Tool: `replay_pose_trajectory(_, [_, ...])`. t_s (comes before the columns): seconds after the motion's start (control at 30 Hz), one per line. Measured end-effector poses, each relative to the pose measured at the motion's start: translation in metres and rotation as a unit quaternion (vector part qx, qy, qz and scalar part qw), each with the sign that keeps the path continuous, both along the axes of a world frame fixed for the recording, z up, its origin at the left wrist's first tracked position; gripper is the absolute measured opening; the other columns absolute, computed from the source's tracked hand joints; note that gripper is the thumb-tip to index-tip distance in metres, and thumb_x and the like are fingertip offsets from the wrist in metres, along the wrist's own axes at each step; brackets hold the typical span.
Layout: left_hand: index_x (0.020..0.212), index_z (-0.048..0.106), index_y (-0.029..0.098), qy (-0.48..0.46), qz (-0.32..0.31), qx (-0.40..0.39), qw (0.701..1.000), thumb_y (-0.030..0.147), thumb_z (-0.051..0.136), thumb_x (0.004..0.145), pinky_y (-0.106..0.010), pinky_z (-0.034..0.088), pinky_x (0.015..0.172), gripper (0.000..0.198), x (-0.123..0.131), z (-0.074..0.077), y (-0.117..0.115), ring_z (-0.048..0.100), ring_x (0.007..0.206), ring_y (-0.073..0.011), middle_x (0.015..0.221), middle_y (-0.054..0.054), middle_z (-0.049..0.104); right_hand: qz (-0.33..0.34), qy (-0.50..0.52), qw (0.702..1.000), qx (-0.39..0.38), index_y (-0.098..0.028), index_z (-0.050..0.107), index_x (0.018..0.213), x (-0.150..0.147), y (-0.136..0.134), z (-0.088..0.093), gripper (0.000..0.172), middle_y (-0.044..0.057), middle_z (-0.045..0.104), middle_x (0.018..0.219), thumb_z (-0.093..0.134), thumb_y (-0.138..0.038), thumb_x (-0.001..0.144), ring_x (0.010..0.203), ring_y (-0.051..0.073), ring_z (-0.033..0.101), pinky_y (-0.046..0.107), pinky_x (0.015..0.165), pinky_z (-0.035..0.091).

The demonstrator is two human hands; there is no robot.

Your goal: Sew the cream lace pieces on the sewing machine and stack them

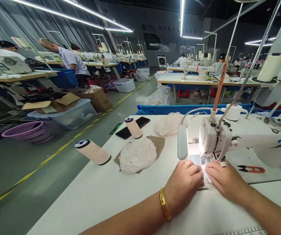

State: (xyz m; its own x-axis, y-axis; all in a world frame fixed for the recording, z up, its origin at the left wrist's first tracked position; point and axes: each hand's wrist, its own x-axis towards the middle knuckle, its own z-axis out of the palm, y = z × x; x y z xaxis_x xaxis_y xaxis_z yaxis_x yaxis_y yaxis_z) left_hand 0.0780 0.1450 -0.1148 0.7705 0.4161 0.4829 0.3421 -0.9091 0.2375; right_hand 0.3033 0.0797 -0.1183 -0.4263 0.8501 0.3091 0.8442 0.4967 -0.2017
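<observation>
Both hands are at the needle area of a white sewing machine [210, 138], on a piece of cream lace [209, 183] that lies under the lit presser foot. My left hand [183, 182], with a gold bracelet at the wrist, pinches the lace edge from the left, its fingers bent together. From the right, my right hand [226, 181] has its fingers closed on the same lace, close to the foot. The fingertips of the two hands nearly meet. The needle itself is too small and bright to make out.
Lace pieces [138, 155] lie left on brown card, with another lace pile [168, 124] behind. Two thread cones [92, 151] and a phone [142, 121] are near the table's left edge. Red thread snips [251, 169] lie right; a ruler [243, 231] is in front. People sew beyond.
</observation>
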Motion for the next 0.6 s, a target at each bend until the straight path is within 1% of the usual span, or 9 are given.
replay_pose_trajectory(0.17, [0.105,0.069,0.020,0.027,0.007,-0.008,1.000,0.014,0.053,0.102,-0.043,0.049,0.084,0.017,0.0014,0.0043,-0.0013,0.065,0.095,-0.0255,0.095,-0.005,0.074,-0.028,-0.022,0.999,-0.005,-0.023,0.068,0.106,-0.0003,0.0012,-0.0013,0.027,0.006,0.072,0.117,0.045,-0.009,0.100,0.083,0.024,0.055,0.037,0.075,0.046])
replay_pose_trajectory(0.27, [0.104,0.067,0.019,0.045,0.013,-0.018,0.999,0.015,0.055,0.101,-0.044,0.048,0.086,0.013,0.0016,0.0059,-0.0011,0.064,0.098,-0.0263,0.100,-0.004,0.074,-0.034,-0.018,0.999,0.012,-0.022,0.069,0.112,0.0010,0.0032,-0.0040,0.029,0.006,0.073,0.121,0.044,-0.011,0.102,0.086,0.025,0.057,0.038,0.077,0.048])
replay_pose_trajectory(0.37, [0.102,0.065,0.019,0.060,0.023,-0.023,0.998,0.015,0.058,0.099,-0.045,0.047,0.086,0.009,0.0015,0.0062,-0.0004,0.064,0.101,-0.0274,0.105,-0.005,0.074,-0.035,-0.016,0.999,0.028,-0.022,0.070,0.116,0.0021,0.0055,-0.0047,0.032,0.008,0.074,0.119,0.043,-0.011,0.103,0.093,0.026,0.060,0.038,0.079,0.050])
replay_pose_trajectory(0.6, [0.104,0.065,0.019,0.073,0.035,-0.020,0.997,0.014,0.062,0.095,-0.045,0.046,0.087,0.011,0.0023,0.0075,-0.0020,0.063,0.103,-0.0286,0.108,-0.005,0.074,-0.044,-0.011,0.998,0.046,-0.022,0.073,0.111,0.0011,0.0080,-0.0010,0.032,0.009,0.074,0.117,0.045,-0.010,0.099,0.095,0.027,0.065,0.038,0.079,0.054])
